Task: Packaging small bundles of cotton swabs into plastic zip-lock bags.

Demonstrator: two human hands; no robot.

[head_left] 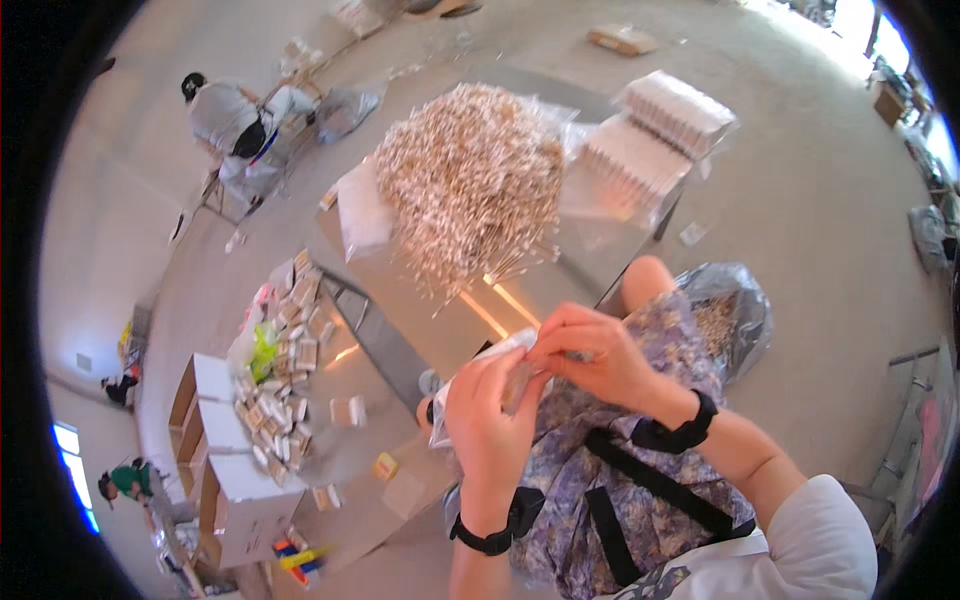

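Note:
Above my lap, my left hand [490, 415] grips a small clear-and-white plastic bag [514, 343], fingers wrapped round it. My right hand [600, 362] pinches at the bag's upper edge, its fingertips close to the left thumb. What the bag contains is mostly hidden by my fingers. Just beyond my hands, a large heap of cotton swabs [470, 180] is piled on the table [420, 305], with some loose swabs at its near edge.
Plastic-wrapped bundles [640, 150] lie on the table's right. At left are many small swab packs [275, 425] beside open cardboard boxes [245, 500]. A grey bag of swabs [735, 315] stands right of my knee. Two other people [235, 120] are farther off at left.

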